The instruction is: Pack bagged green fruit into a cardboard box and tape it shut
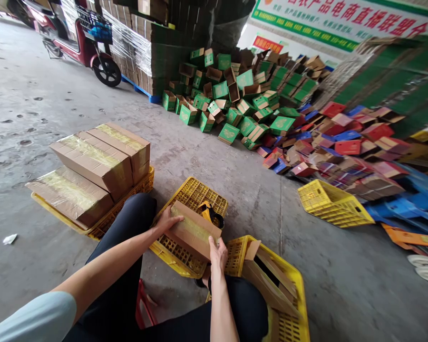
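Observation:
Between my two hands is a brown cardboard box [192,229] with yellowish tape along its top. My left hand [167,220] grips its left end, thumb laid over the top. At the opposite end, my right hand [217,251] closes on the near right corner. Underneath is an upturned yellow plastic crate [185,190], its grid base facing up. A yellow-and-black tape dispenser [212,215] lies on that crate, just beyond the box. Whether the box rests on the crate or is slightly lifted, I cannot tell.
Taped boxes [92,161] are stacked in a yellow crate [150,180] on my left. A yellow crate [299,285] on my right holds an open carton [271,280]. Ahead lie piled green boxes [230,133], red and blue boxes [347,147] and another crate [331,204]. A scooter [78,42] stands far left.

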Available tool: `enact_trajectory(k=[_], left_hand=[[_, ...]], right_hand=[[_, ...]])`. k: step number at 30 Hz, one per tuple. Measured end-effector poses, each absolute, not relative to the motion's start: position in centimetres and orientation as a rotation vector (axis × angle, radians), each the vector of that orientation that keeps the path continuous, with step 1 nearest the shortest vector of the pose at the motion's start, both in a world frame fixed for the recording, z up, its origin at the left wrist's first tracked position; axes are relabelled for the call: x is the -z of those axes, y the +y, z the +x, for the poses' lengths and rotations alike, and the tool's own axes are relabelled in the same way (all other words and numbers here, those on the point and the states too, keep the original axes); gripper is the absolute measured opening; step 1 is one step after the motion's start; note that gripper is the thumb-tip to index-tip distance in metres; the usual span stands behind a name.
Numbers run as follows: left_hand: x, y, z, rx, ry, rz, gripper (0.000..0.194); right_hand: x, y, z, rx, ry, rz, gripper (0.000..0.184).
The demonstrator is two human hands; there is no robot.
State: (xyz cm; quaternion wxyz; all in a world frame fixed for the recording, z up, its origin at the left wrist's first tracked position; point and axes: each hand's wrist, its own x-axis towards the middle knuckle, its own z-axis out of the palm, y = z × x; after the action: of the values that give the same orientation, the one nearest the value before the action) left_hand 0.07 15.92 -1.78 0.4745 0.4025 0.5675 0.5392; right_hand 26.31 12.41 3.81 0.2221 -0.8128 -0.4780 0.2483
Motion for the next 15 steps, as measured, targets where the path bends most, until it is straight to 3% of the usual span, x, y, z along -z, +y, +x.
enact_trajectory(k=[15], left_hand=[[1.43,15.78,0.05,-1.291,1.420,0.973,0.059]], right_hand=[[-4.20,12.45,25.92,-0.686,-1.301,-2.266,0.059]])
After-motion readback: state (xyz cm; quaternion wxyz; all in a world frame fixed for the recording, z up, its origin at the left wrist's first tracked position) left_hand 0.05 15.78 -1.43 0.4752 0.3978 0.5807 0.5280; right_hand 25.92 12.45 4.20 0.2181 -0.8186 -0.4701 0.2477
